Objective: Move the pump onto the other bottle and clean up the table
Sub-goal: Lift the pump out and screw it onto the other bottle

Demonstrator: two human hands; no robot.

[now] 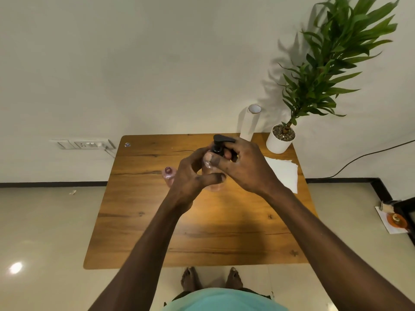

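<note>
We see a black pump [219, 143], pink see-through bottles [168, 175], a brown wood-grain table [139, 232], and a white napkin [284, 172].

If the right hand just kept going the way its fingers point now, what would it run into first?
The right hand points left, toward the black pump and clear pinkish bottle it already grips; just past them is the left hand. Depth is hard to judge.
</note>
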